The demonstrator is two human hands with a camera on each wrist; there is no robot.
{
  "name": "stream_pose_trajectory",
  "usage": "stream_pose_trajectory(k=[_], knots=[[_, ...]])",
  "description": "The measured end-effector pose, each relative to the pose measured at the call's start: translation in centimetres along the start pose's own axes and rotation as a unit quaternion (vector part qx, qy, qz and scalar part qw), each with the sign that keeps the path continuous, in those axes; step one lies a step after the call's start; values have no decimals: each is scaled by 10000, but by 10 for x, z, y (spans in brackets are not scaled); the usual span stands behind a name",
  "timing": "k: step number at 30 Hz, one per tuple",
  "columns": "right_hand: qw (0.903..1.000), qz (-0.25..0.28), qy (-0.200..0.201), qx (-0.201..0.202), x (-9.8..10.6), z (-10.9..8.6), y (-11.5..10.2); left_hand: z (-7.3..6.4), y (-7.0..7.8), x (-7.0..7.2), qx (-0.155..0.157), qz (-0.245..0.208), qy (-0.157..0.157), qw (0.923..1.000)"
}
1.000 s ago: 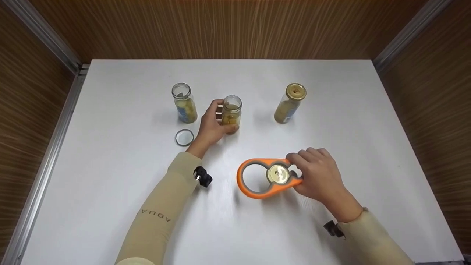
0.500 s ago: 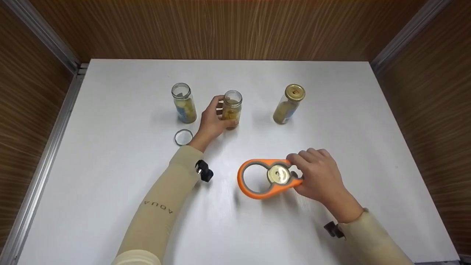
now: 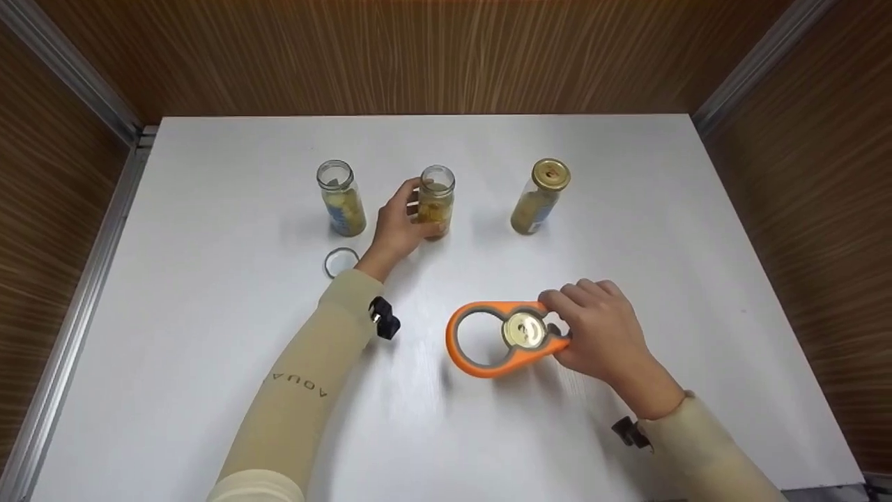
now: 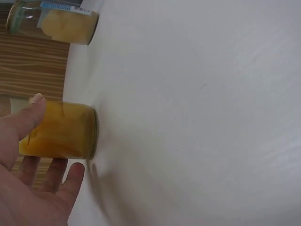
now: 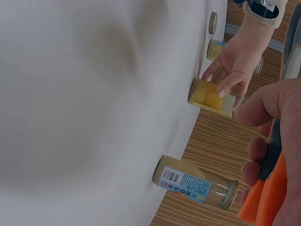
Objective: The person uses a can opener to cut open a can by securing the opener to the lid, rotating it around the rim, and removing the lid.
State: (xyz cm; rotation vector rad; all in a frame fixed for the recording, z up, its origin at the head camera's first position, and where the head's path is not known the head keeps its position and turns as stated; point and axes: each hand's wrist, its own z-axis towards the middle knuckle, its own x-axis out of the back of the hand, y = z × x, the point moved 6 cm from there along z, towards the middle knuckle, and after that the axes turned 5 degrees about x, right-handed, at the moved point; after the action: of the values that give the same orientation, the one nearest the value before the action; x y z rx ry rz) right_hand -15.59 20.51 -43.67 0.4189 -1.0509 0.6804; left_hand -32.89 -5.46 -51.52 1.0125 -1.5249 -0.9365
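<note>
My left hand (image 3: 396, 226) holds an uncapped glass jar (image 3: 435, 208) with yellow fruit, upright near the table's middle. Thumb and fingers stand on opposite sides of it; in the left wrist view its base (image 4: 91, 132) is at the table top. My right hand (image 3: 603, 335) grips an orange and grey jar opener (image 3: 453, 341) by its narrow end, raised over the front of the table. A gold lid (image 3: 524, 330) sits in the opener's middle ring. The larger ring has nothing in it.
Left of the held jar stands another uncapped jar (image 3: 345, 209), with a loose lid (image 3: 341, 263) lying in front. A jar with a gold lid (image 3: 535, 206) stands to the right. Wooden panels (image 3: 432, 56) rise behind and beside the white table (image 3: 223, 174).
The left hand has shifted the jar slightly toward the back of the table. The right hand and the opener have hardly moved.
</note>
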Motion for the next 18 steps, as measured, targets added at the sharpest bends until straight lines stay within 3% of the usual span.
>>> stream_pose_trajectory(k=[11,18], knots=[[10000,14,-75,-38,-1,0,-1,0,0,-3,194,14,145,9997],[9999,57,130,3,1,0,-2,-3,1,-10,239,42,124,9996]])
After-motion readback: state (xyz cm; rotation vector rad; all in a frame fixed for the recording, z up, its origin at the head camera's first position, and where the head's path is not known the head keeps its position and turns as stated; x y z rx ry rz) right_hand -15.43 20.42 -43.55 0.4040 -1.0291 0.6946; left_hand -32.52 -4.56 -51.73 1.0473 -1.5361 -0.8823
